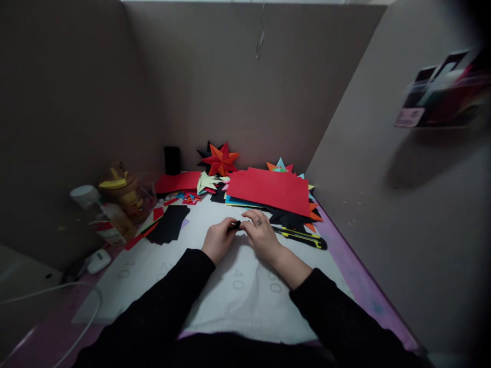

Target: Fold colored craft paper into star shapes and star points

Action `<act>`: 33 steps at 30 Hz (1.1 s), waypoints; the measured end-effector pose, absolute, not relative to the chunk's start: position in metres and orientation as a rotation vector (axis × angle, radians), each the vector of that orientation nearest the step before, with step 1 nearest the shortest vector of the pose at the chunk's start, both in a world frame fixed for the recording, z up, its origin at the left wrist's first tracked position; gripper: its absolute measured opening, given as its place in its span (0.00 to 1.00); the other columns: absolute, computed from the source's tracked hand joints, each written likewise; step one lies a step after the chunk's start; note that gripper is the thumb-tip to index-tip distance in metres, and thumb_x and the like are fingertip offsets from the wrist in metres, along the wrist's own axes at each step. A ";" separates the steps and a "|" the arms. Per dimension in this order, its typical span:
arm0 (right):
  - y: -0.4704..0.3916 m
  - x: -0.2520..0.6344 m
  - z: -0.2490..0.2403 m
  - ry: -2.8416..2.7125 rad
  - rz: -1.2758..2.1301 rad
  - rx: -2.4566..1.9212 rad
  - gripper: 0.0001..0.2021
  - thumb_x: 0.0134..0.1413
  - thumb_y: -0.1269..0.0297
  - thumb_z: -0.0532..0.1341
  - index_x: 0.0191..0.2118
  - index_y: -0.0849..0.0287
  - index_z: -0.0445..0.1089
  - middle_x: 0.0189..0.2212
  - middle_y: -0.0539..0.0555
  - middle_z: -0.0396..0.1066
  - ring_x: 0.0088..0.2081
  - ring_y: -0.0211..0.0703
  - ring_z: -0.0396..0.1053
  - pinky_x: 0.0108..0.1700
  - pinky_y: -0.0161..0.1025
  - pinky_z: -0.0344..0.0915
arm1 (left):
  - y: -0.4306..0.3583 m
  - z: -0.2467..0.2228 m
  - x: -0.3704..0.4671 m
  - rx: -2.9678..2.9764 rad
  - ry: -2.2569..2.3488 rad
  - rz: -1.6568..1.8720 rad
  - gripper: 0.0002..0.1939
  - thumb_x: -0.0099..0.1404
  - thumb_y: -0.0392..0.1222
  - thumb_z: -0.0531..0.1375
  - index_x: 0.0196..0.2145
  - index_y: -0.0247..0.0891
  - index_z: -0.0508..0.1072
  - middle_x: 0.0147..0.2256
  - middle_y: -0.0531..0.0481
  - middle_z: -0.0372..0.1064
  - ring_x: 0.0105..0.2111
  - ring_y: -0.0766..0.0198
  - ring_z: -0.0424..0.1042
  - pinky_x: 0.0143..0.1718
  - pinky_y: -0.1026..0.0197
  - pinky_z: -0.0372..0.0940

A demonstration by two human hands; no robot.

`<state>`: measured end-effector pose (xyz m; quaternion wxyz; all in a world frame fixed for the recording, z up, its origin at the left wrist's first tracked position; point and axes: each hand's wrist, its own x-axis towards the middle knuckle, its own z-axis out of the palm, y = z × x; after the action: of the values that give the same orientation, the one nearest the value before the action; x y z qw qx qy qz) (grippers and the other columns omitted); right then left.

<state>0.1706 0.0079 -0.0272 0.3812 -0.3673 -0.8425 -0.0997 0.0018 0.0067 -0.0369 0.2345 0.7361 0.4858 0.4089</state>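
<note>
Close together over the middle of the white sheet [215,286], my two hands hold one small piece of black paper [237,225]. The fingers of my left hand [220,239] are closed on its left end. My right hand [263,237] pinches the other end, with some fingers raised above it. Most of the paper is hidden by the fingers. Just right of my right hand lies a yellow-and-black utility knife [303,237]. A stack of black paper pieces [169,225] rests to the left of my left hand.
Red sheets [272,190] are stacked behind my hands, over black and orange folded shapes. A red-and-orange paper star [221,159] leans at the back panel. On the left stand a brown-and-yellow container [125,191], a bottle [117,220] and a white charger [98,260] with its cable.
</note>
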 end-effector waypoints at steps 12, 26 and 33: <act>0.004 0.163 -0.031 -2.233 -0.555 -0.885 0.10 0.57 0.74 0.55 0.39 0.53 0.70 0.55 0.55 0.63 0.61 0.50 0.51 0.57 0.50 0.51 | 0.008 -0.030 -0.002 2.202 1.490 0.896 0.16 0.60 0.34 0.55 0.47 0.42 0.67 0.38 0.47 0.76 0.37 0.58 0.75 0.38 0.62 0.64; 0.006 0.166 -0.028 -2.164 -0.511 -0.881 0.13 0.56 0.76 0.55 0.36 0.49 0.71 0.51 0.51 0.67 0.57 0.48 0.57 0.54 0.50 0.54 | 0.007 -0.025 -0.002 2.317 1.531 0.784 0.15 0.61 0.35 0.55 0.47 0.41 0.68 0.36 0.45 0.76 0.35 0.57 0.75 0.36 0.62 0.63; 0.008 0.169 -0.032 -2.029 -0.404 -1.011 0.05 0.56 0.67 0.59 0.38 0.53 0.70 0.46 0.57 0.67 0.52 0.52 0.59 0.53 0.52 0.55 | 0.010 -0.031 -0.005 2.072 1.355 1.063 0.12 0.61 0.37 0.57 0.44 0.41 0.68 0.35 0.48 0.75 0.35 0.60 0.74 0.35 0.63 0.64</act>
<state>0.1691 0.0077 -0.0316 0.4073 -0.4009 -0.8048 -0.1604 -0.0046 0.0096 -0.0312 0.2216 0.7499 0.4905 0.3846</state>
